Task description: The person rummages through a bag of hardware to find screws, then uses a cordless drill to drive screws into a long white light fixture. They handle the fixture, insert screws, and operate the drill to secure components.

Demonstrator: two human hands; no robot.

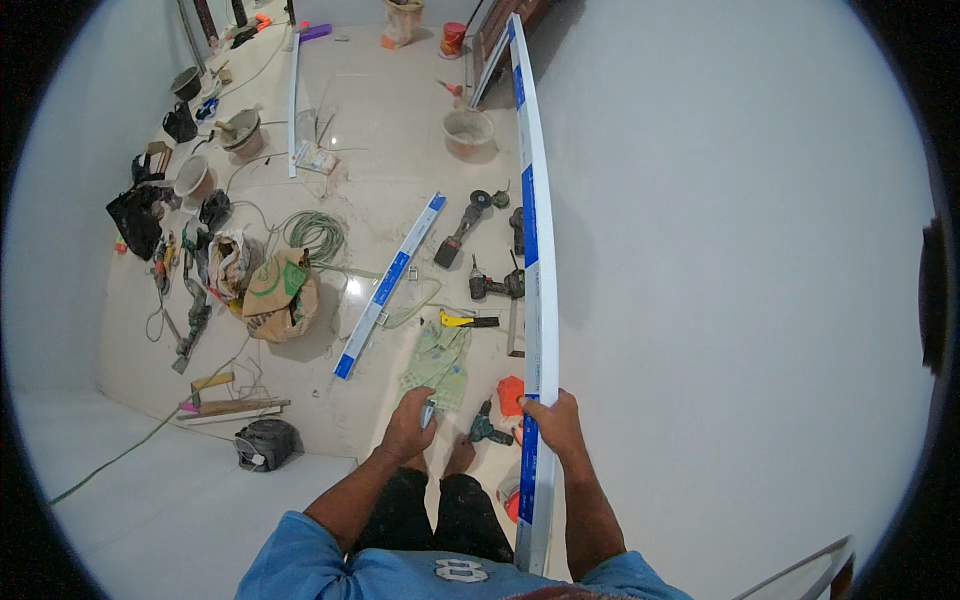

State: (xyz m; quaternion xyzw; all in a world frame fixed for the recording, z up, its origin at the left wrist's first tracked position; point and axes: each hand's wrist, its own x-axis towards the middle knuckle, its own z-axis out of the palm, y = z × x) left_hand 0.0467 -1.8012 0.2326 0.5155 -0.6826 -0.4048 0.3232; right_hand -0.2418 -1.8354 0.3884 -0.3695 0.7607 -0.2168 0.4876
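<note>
My right hand (562,428) grips a long white profile bar (542,300) with blue film strips, thumb on its left side. The bar runs from beside my body far ahead, along the white wall. My left hand (408,425) is closed around a small grey hand tool (427,413); its exact kind is hard to make out. Beyond this hand a pale green patterned sheet (440,362) lies on the floor. Between my hands, near my bare feet, rests a cordless drill (489,424). An orange item (511,395) is partly hidden behind the bar.
A shorter blue-and-white bar (390,287) lies on the tiles, near a cordless angle grinder (463,230), another drill (494,284) and a yellow-and-black tool (468,321). Leftward are a coiled green hose (315,235), a brown sack (280,300) and buckets (241,134). A black box (266,445) sits lower left.
</note>
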